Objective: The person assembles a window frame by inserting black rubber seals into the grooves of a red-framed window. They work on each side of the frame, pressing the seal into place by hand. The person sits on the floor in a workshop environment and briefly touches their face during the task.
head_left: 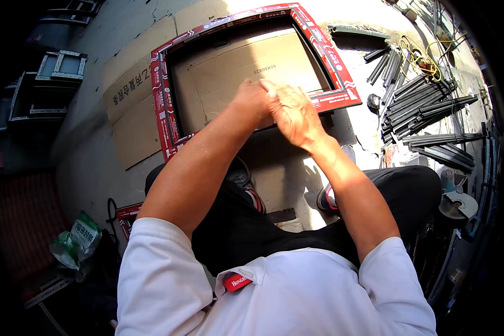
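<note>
1. Left hand (252, 101) and right hand (292, 113), bare. Meet and overlap above the near bar of a frame; cannot tell whether closed on that bar, fingertips being mostly hidden. Clock read from here.
2. Frame (322, 47), rectangular, red and black, printed. Lies from the hands toward twelve o'clock, near bar partly covered by hands and wrists.
3. Cardboard (131, 106), brown. Spreads beneath the frame; shows at nine o'clock and through the opening.
4. Dark bars (414, 107), many. Lie in loose heaps at three o'clock, well apart from the frame.
5. Yellow cord (410, 56), looped. Rests beside the heap, at two o'clock.
6. Pale disc (458, 206). Sits at four o'clock.
7. Shoes (251, 196). Stand near the frame, at five and between six and seven o'clock.
8. Plastic bag (81, 241), green and white, crumpled. Lies at eight o'clock.
9. Small frames (57, 63), stacked. Stand between nine and ten o'clock.
10. Floor (84, 112), concrete-like. Sunlit toward two o'clock, shaded toward eight.
</note>
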`<state>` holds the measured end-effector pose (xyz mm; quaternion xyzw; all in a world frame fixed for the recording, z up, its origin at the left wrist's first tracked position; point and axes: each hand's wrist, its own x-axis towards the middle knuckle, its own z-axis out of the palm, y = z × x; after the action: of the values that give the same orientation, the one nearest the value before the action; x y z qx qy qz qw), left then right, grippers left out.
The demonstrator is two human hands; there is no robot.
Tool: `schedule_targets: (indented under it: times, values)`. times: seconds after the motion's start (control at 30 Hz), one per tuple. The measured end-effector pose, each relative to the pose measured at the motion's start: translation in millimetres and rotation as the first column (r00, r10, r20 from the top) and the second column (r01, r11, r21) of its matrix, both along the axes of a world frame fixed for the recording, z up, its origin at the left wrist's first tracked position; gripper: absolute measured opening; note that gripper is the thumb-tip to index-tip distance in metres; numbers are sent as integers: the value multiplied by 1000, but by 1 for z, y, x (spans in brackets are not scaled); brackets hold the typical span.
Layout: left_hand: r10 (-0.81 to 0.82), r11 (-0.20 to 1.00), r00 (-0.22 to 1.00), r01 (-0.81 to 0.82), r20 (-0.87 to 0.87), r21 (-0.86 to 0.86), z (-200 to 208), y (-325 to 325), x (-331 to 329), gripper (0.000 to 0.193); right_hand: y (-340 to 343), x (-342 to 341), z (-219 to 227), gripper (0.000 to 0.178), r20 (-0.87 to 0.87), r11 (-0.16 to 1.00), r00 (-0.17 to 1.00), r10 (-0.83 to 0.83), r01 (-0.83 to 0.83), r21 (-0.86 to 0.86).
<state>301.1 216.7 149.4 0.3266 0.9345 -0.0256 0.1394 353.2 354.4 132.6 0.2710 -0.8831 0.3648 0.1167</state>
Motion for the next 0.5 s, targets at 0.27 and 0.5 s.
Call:
schedule_targets:
  times: [0.27, 0.5]
  values:
    - [41, 984, 989, -15, 145, -177, -5, 2, 3, 41, -13, 17, 82, 64, -242, 979, 952, -188, 162, -121]
    - [109, 992, 962, -121, 248, 30, -19, 1, -3, 47, 27, 7, -33, 62, 236, 970, 943, -236, 241, 5]
